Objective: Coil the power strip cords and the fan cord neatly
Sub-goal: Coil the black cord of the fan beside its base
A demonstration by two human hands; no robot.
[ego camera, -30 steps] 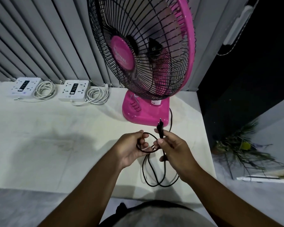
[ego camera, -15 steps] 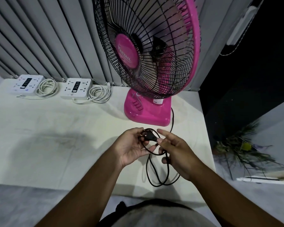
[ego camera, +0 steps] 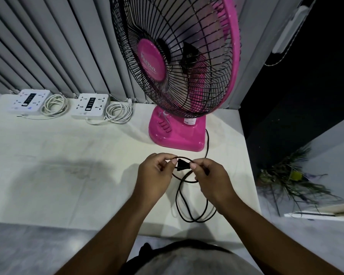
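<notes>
While left hand (ego camera: pixel 155 172) and right hand (ego camera: pixel 213 178) pinch fan cord (ego camera: pixel 180 203), fan (ego camera: pixel 179 136) stands just behind.

The plug (ego camera: pixel 182 165), which a second ago stood upright with its prongs toward the top of the frame, has tipped over to the left and now lies level at the centre of the frame, between the two hands. The left hand (ego camera: pixel 155 175) has turned knuckles-up and now pinches the top of the fan cord (ego camera: pixel 176 201) loop with thumb and forefinger instead of hooking fingers through it. The right hand (ego camera: pixel 213 179) now pinches the plug's right end. The loop has widened and arcs over the plug from one hand to the other.
</notes>
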